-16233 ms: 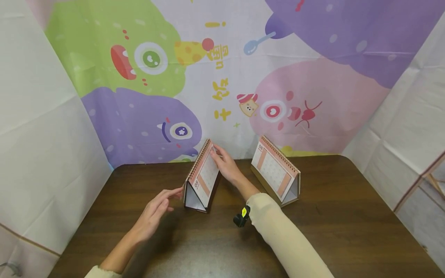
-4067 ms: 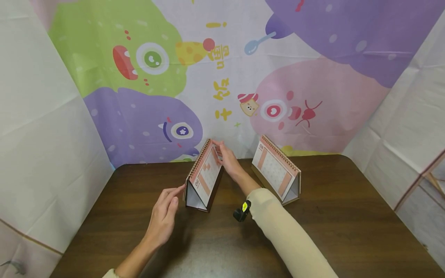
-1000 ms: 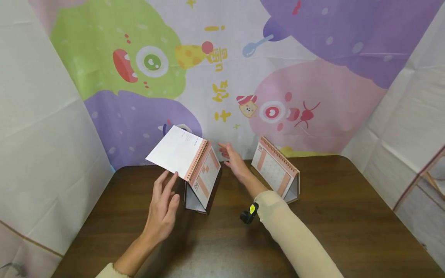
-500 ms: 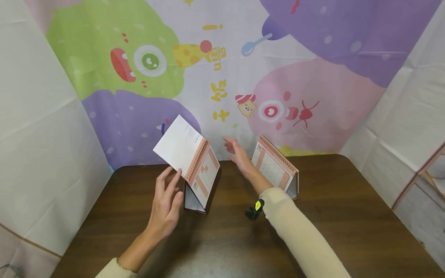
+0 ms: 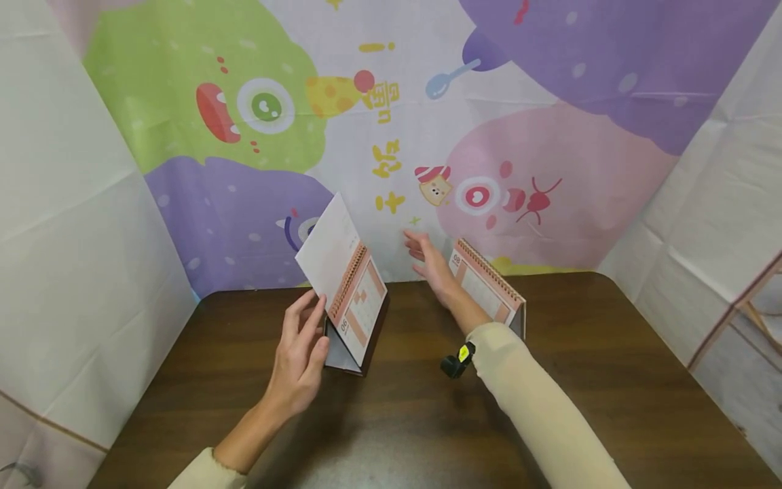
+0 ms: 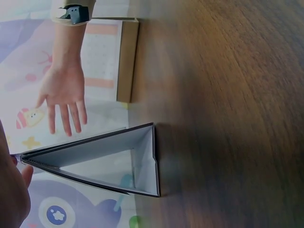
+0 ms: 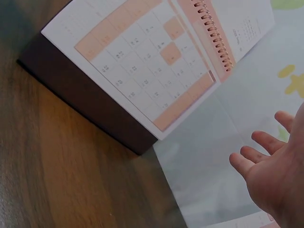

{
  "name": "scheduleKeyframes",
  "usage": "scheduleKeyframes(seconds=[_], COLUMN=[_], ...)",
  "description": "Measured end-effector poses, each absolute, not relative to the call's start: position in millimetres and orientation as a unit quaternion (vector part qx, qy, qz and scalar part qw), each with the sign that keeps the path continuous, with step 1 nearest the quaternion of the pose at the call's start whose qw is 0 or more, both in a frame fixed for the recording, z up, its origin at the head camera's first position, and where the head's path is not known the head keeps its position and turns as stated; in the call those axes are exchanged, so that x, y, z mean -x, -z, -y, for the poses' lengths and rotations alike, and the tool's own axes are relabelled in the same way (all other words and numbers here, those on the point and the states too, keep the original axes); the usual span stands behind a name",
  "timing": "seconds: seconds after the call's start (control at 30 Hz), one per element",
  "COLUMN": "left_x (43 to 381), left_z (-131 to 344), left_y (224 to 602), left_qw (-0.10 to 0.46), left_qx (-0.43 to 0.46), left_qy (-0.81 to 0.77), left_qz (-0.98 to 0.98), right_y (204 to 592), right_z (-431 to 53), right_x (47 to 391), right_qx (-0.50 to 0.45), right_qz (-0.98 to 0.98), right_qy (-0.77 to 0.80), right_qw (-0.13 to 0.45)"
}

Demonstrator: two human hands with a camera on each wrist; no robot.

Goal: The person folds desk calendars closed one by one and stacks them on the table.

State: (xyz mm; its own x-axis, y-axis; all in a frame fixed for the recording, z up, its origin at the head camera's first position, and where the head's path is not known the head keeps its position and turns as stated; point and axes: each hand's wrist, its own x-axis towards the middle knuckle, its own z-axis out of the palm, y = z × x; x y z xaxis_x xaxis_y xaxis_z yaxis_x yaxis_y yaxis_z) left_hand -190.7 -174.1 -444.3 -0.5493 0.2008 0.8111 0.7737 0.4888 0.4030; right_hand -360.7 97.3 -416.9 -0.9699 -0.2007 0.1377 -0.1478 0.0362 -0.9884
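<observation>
A spiral-bound desk calendar (image 5: 363,305) stands tent-like at centre left in the head view, its front page marked 06. One white sheet (image 5: 330,244) rises from its rings, tilted up to the left. My left hand (image 5: 299,360) is at the sheet's near lower corner, index fingertip against it and the other fingers loosely bent. My right hand (image 5: 434,268) hovers with spread fingers between this calendar and a second desk calendar (image 5: 489,288) marked 08, holding nothing. The left wrist view shows the first calendar's triangular stand (image 6: 90,145) end-on, with only part of my left hand (image 6: 14,194).
Both calendars stand on a dark brown wooden table (image 5: 391,421). Behind it hangs a white cloth (image 5: 360,163) printed with cartoon monsters, with plain white fabric on both sides. A small black device (image 5: 461,360) is strapped at my right wrist.
The left calendar's page went from 08 to 06 earlier. Over the last second the raised sheet swings up toward the rings with my left hand. My right hand moves right, away from the calendar.
</observation>
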Motion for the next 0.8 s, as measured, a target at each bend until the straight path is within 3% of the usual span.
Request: scheduleKeyframes(seconds=[0.8], left_x=[193], left_z=[169], left_y=[444], left_qw=[0.360], left_qx=[0.371], left_qy=[0.306], left_qz=[0.799], right_y=[407], right_z=[-114], right_x=[363], right_qx=[0.135], right_qz=[-0.722], right_qy=[0.679], right_qw=[-0.004])
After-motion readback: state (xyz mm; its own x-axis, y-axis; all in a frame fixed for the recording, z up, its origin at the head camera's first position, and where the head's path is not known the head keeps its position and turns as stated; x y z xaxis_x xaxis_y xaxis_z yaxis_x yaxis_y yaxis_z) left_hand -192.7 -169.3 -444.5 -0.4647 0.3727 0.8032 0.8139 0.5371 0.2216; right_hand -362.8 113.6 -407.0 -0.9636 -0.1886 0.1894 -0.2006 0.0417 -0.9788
